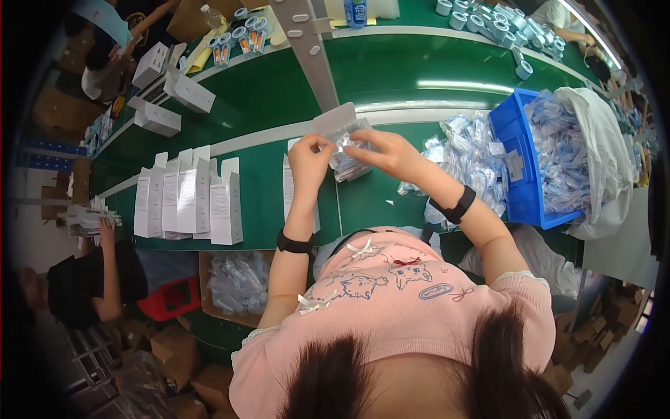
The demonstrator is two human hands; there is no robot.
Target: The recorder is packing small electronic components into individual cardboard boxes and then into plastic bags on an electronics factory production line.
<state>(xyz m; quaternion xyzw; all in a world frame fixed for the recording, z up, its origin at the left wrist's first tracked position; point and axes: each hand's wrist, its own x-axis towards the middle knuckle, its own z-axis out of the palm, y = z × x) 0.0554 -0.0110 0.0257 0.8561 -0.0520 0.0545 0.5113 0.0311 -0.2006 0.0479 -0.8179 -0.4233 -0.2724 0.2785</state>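
Above the green table, a clear plastic packet with pale contents sits between my hands. My left hand is closed in a pinch at the packet's left edge. Bent over its right side, my right hand grips it with thumb and fingers. A white card flap rises just behind the packet; what it belongs to is hidden. Below my hands lie more clear packets. A white box stands partly behind my left forearm.
Open white boxes stand in a row at left. At right, loose packets lie heaped against a blue bin full of packets. A metal post rises beyond my hands. A carton of packets is below the table edge. Other people work at left.
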